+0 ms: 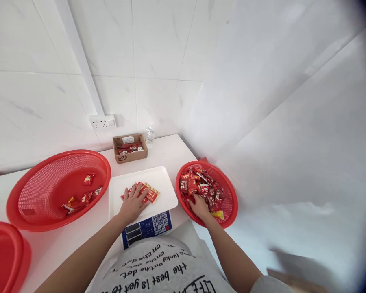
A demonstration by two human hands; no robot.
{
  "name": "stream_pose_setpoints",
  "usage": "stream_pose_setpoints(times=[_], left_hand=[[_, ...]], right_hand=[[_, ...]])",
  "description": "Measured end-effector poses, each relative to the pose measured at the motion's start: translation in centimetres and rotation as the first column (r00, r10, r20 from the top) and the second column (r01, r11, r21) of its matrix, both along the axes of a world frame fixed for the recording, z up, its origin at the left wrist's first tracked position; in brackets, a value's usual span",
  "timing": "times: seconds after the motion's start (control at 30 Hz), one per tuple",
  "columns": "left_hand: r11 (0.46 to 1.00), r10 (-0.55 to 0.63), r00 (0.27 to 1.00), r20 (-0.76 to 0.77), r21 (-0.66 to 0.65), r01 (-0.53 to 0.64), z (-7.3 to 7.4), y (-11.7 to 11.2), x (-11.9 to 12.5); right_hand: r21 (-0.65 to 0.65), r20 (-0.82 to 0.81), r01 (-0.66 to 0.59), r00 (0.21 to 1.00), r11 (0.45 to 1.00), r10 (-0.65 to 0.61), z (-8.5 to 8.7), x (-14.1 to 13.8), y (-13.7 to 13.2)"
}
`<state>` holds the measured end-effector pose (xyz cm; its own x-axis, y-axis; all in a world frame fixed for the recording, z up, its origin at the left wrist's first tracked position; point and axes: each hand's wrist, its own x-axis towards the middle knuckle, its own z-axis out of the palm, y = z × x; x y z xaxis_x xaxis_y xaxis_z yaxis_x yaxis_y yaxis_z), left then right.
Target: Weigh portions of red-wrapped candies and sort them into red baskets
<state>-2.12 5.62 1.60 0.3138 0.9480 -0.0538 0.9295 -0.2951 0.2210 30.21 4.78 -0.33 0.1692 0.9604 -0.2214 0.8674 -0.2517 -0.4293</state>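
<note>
My left hand (134,202) lies with fingers spread over red snack packets (152,193) on the white tray (166,175) of a digital scale. Below the tray shows the scale's blue keypad panel (148,228). At the right, my right hand (199,206) reaches into a red basket (233,203) with many small red wrapped snacks (205,185). Its fingertips are partly hidden among the packets, so I cannot make out whether it grips one. A yellow packet (218,214) lies beside that hand.
A large red basket (57,156) at the left holds several packets. Another red basket (18,260) stands at the lower left. Behind the scale are a cardboard box (131,156) of red packets and a clear plastic bottle (150,136). A wall socket (102,121) is above.
</note>
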Motion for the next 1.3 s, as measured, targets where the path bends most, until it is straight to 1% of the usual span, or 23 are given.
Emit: stream_pose_setpoints(times=[0.13,0.3,0.4,0.5,0.6,0.63,0.7,0.73,0.8,0.87,0.9,1.0,1.1,1.2,1.23,1.3], left_hand=[[0.998,0.059,0.998,0.038,0.004,-0.059,-0.1,-1.2,-0.7],[0.989,0.125,0.987,0.105,0.067,-0.132,-0.4,-3.4,-2.4],[0.983,0.157,0.98,0.12,0.081,-0.167,-0.5,-4.5,-3.3],[0.976,0.192,0.974,0.122,0.077,-0.202,-0.4,-5.5,-3.9],[0.973,0.222,0.969,0.107,0.043,-0.228,-0.2,-6.3,-4.3],[0.973,0.224,0.97,0.1,0.034,-0.228,-0.1,-6.5,-4.3],[0.977,0.207,0.975,0.085,0.022,-0.21,0.0,-6.7,-4.2],[0.981,0.192,0.978,0.076,0.017,-0.193,0.1,-6.6,-4.0],[0.989,0.15,0.987,0.058,-0.001,-0.151,0.3,-6.2,-3.4],[0.995,0.102,0.994,0.042,-0.024,-0.101,0.7,-5.4,-2.5],[0.996,0.08,0.996,0.037,-0.031,-0.079,0.8,-4.9,-2.0],[0.997,0.032,0.999,0.022,-0.064,-0.03,1.2,-3.7,-0.9],[0.995,-0.001,1.0,0.03,-0.1,0.004,1.2,-3.5,-0.9],[0.998,-0.019,0.998,0.058,-0.056,0.022,0.6,-4.4,-2.0],[0.999,-0.011,0.998,0.064,-0.035,0.013,0.3,-4.8,-2.4],[0.999,0.036,0.997,0.07,-0.006,-0.036,-0.1,-5.4,-3.1]], right_hand=[[0.005,-0.004,0.017,1.0,1.0,-0.017,0.3,0.3,0.1],[0.071,-0.037,0.087,0.996,0.994,-0.085,0.6,0.3,0.8],[0.039,-0.101,0.092,0.991,0.995,-0.088,0.5,0.1,1.3],[0.031,-0.154,0.067,0.986,0.997,-0.061,0.6,0.4,1.4],[0.012,-0.155,0.05,0.987,0.999,-0.048,1.7,1.0,1.3],[0.019,-0.145,0.048,0.988,0.999,-0.045,2.4,1.1,1.3],[0.083,-0.14,0.026,0.99,0.996,-0.015,4.2,0.7,1.5],[0.121,-0.161,0.01,0.987,0.993,0.01,5.1,0.1,1.7],[0.171,-0.274,-0.033,0.959,0.985,0.08,6.7,-1.8,2.1],[0.187,-0.412,-0.092,0.897,0.978,0.162,7.5,-4.6,2.6],[0.182,-0.465,-0.128,0.862,0.975,0.2,7.6,-6.3,2.9],[0.19,-0.54,-0.21,0.793,0.959,0.281,6.9,-10.8,3.3],[0.206,-0.568,-0.259,0.754,0.944,0.331,5.7,-13.7,3.4],[0.181,-0.568,-0.313,0.74,0.932,0.359,5.0,-14.6,3.2],[0.186,-0.538,-0.335,0.752,0.924,0.381,4.8,-14.6,3.0],[0.213,-0.424,-0.382,0.793,0.899,0.437,4.5,-14.5,2.7]])
